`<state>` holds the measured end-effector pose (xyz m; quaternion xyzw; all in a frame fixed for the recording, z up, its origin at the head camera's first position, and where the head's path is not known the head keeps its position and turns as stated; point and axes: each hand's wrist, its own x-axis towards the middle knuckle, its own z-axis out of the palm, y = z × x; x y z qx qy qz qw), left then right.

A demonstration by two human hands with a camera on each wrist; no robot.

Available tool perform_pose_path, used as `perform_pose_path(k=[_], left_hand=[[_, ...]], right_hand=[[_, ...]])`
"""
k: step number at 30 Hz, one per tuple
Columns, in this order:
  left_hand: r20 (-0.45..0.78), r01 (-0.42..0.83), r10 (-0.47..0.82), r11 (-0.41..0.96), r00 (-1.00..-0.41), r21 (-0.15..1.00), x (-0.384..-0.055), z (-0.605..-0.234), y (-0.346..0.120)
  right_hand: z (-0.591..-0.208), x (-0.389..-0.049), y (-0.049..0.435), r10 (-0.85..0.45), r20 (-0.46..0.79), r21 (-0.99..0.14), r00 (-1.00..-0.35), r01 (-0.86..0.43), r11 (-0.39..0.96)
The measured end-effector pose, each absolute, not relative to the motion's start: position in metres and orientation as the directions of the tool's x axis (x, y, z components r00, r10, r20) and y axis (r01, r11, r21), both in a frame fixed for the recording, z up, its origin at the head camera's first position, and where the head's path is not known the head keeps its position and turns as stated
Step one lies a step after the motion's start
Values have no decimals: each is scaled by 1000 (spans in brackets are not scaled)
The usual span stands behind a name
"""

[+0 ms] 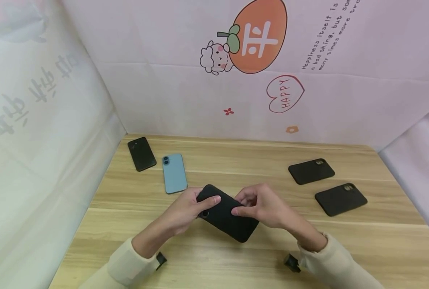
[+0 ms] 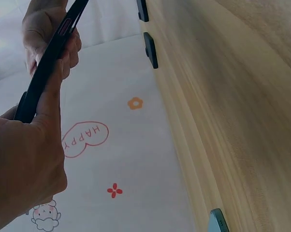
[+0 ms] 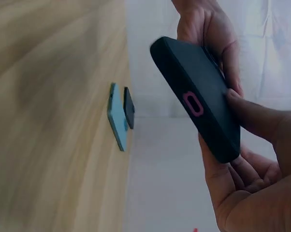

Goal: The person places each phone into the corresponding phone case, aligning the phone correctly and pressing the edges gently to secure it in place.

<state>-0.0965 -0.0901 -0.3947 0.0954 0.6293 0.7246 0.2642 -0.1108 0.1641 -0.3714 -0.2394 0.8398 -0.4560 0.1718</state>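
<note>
Both hands hold a phone in a black case (image 1: 226,220), raised and slanted above the table with its back upward. My left hand (image 1: 186,212) grips the camera end, thumb across the back and fingers underneath. My right hand (image 1: 266,205) pinches the other end's long edge, its thumb pressing on the back. Pink shows round the port opening (image 3: 193,104) in the right wrist view. The phone's underside is mostly hidden in the head view. Nearest to the left hand lies a light blue phone (image 1: 175,173) with two camera lenses.
A black phone (image 1: 142,154) lies at the back left of the wooden table (image 1: 232,160). Two black phone cases with camera openings lie at right, a farther case (image 1: 310,171) and a nearer case (image 1: 340,200). A printed white curtain (image 1: 171,92) encloses the back and sides.
</note>
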Motion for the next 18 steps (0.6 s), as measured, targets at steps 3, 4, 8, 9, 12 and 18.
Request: perform_pose_path(k=[3, 4, 8, 9, 12, 18], left_hand=[[-213, -300, 480, -112, -851, 947, -99, -397, -91], [-215, -309, 475, -130, -853, 942, -100, -397, -91], [-215, -319, 470, -154, -856, 935, -102, -400, -92], [-219, -323, 467, -153, -856, 934, -102, -401, -92], [-235, -330, 473, -127, -849, 935, -102, -404, -92], [-266, -331, 490, -50, -830, 942, -99, -412, -90]], right_hand=[[-377, -109, 163, -521, -94, -881, -849, -174, 441], [-380, -108, 163, -509, -104, -893, -854, -145, 426], [-390, -103, 164, -469, -170, -935, -867, -8, 354], [-392, -101, 164, -464, -186, -942, -866, 22, 336], [-399, -96, 164, -457, -233, -955, -858, 113, 274], [-409, -88, 167, -470, -271, -957, -840, 183, 226]])
